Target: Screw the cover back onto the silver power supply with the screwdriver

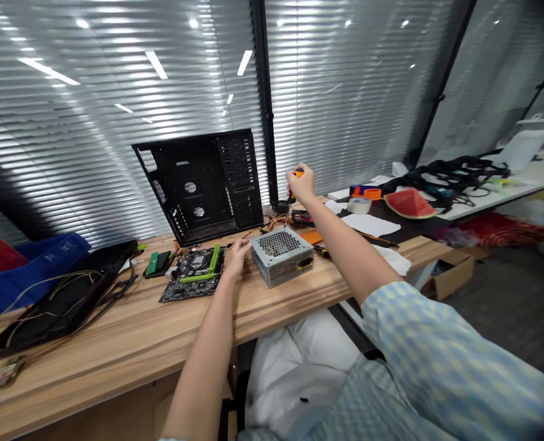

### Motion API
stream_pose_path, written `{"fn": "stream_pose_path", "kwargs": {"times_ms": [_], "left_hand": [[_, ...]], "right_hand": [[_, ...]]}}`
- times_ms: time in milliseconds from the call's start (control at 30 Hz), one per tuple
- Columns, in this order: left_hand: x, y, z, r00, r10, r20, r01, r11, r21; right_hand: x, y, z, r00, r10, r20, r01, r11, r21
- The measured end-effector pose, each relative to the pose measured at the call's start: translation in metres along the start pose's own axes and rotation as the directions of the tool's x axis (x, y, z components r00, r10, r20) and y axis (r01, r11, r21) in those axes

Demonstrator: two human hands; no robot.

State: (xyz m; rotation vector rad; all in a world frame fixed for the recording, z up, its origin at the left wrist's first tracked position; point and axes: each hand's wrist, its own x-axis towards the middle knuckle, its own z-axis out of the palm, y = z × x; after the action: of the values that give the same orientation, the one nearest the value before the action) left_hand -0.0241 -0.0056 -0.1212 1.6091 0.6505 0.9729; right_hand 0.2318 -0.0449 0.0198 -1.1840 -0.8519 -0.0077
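Note:
A grey computer power supply (285, 272) lies on the wooden table, its perforated grille facing up. My right hand (302, 182) is closed around the orange and black handle of a screwdriver (297, 173), held upright. The shaft points down at the far edge of the power supply; whether the tip touches cannot be made out. My left hand (238, 258) rests at the left side of the power supply, thumb and fingers close together near its corner. What those fingers hold, if anything, is hidden. Left of that hand lies a motherboard (203, 288) with green slots.
An open black computer case (207, 184) stands at the back against the blinds. Coloured cables (279, 222) lie behind the power supply. Leftward are a black panel (70, 294) and a blue bin (46, 260). Tape rolls (359, 205) and a watermelon-patterned object (408, 203) sit at right.

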Motion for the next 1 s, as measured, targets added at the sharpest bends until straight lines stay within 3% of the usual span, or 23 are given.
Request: {"fn": "stream_pose_path", "kwargs": {"times_ms": [133, 267, 467, 700, 867, 1000], "left_hand": [[0.010, -0.008, -0.002, 0.999, 0.000, -0.052, 0.007, 0.989, 0.147], [0.009, -0.011, -0.003, 0.997, -0.001, -0.083, 0.033, 0.924, 0.380], [-0.005, -0.005, -0.004, 0.999, 0.039, -0.031, -0.002, 0.653, 0.758], [-0.009, -0.007, -0.003, 0.996, -0.023, 0.087, -0.070, 0.399, 0.914], [-0.007, -0.012, -0.004, 0.992, -0.037, 0.121, -0.101, 0.339, 0.935], [-0.007, -0.011, -0.004, 0.991, -0.030, 0.134, -0.117, 0.331, 0.936]], "right_hand": [[-0.001, 0.003, -0.004, 0.994, -0.062, -0.087, 0.062, 0.998, -0.004], [-0.005, -0.002, 0.003, 0.995, -0.079, -0.062, 0.070, 0.988, -0.140], [-0.017, -0.014, 0.020, 0.983, -0.174, -0.064, 0.144, 0.932, -0.333], [-0.016, -0.010, 0.019, 0.980, -0.199, 0.001, 0.195, 0.957, -0.214], [-0.006, -0.001, 0.010, 0.985, -0.155, 0.074, 0.162, 0.981, -0.104], [-0.001, 0.004, 0.006, 0.967, -0.193, 0.169, 0.192, 0.981, 0.025]]}}
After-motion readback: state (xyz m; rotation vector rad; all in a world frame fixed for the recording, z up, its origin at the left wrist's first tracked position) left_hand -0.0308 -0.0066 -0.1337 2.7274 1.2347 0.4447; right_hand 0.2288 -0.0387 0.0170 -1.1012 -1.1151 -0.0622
